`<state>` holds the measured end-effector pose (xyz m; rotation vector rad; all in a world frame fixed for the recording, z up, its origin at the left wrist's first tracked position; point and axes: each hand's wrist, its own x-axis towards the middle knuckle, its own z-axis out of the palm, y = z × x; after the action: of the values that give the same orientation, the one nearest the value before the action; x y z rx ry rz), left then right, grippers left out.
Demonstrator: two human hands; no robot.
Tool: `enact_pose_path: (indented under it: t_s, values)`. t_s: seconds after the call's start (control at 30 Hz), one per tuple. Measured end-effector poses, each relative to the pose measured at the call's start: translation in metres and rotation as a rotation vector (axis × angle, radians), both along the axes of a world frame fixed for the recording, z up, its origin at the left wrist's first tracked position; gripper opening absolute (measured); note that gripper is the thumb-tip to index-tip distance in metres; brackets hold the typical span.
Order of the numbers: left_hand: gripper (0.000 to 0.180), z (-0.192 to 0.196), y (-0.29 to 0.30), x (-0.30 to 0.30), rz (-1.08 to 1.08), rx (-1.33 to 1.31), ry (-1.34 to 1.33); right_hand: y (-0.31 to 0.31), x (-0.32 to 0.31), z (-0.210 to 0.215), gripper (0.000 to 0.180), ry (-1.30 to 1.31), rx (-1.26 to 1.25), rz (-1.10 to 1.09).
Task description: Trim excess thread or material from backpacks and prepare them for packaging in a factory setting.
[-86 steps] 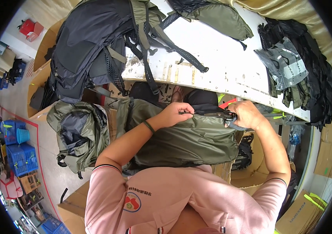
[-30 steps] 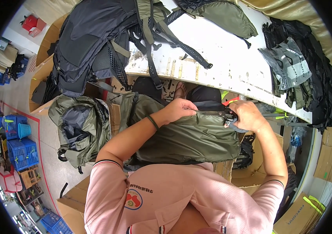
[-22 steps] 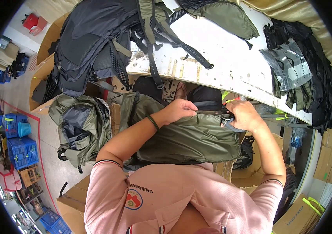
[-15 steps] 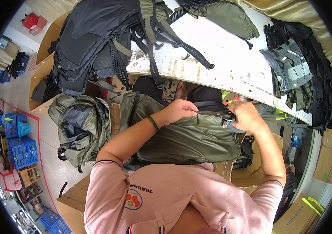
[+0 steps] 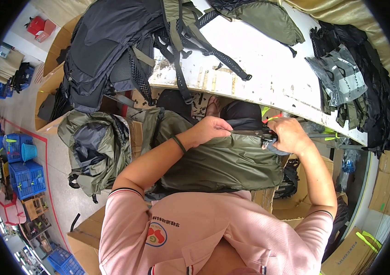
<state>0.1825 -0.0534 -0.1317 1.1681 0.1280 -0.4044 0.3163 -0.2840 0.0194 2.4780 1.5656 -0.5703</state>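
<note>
An olive green bag (image 5: 231, 162) of thin, shiny cloth lies across my lap, its dark-trimmed upper edge stretched sideways between my hands. My left hand (image 5: 211, 130) pinches that edge near its middle with thumb and forefinger. At the edge's right end my right hand (image 5: 291, 136) is closed, fingers curled. A small dark and metallic piece shows beside those fingers, with a bit of grey cloth below; what exactly the hand holds is partly hidden.
A dark backpack (image 5: 108, 50) with hanging straps lies on the white table (image 5: 268, 68). Another olive bag (image 5: 96, 151) sits open at left. Black straps and a clear plastic bag (image 5: 346, 82) pile at right. Cardboard boxes (image 5: 85, 238) stand around me; blue crates (image 5: 25, 176) are at far left.
My right hand has shifted very slightly at the edge's right end. The left hand and the bag are almost unmoved.
</note>
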Motion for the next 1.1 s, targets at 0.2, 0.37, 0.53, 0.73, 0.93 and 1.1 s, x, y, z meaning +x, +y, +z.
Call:
enact_pose_path:
  t_s: [0.2, 0.37, 0.53, 0.73, 0.93, 1.1]
  values:
    - [0.02, -0.002, 0.0, 0.001, -0.004, -0.011, -0.006, -0.001, 0.002, -0.014, 0.032, 0.006, 0.031, 0.013]
    - [0.02, -0.003, 0.0, 0.0, 0.006, -0.014, -0.014, -0.003, 0.001, -0.017, 0.03, -0.009, -0.003, 0.013]
    - [0.02, -0.003, -0.002, 0.0, 0.026, -0.017, -0.021, -0.009, 0.0, -0.028, 0.028, -0.016, 0.031, -0.008]
    - [0.019, -0.007, 0.004, -0.002, 0.009, 0.015, -0.079, -0.015, 0.0, -0.036, 0.024, 0.052, 0.092, -0.075]
    - [0.023, 0.01, 0.092, -0.012, -0.044, 1.108, -0.709, -0.048, 0.011, -0.03, 0.027, 0.066, 0.084, -0.121]
    - [0.024, 0.003, 0.161, -0.04, -0.025, 1.258, -0.478, -0.08, 0.026, -0.036, 0.03, 0.045, 0.08, -0.227]
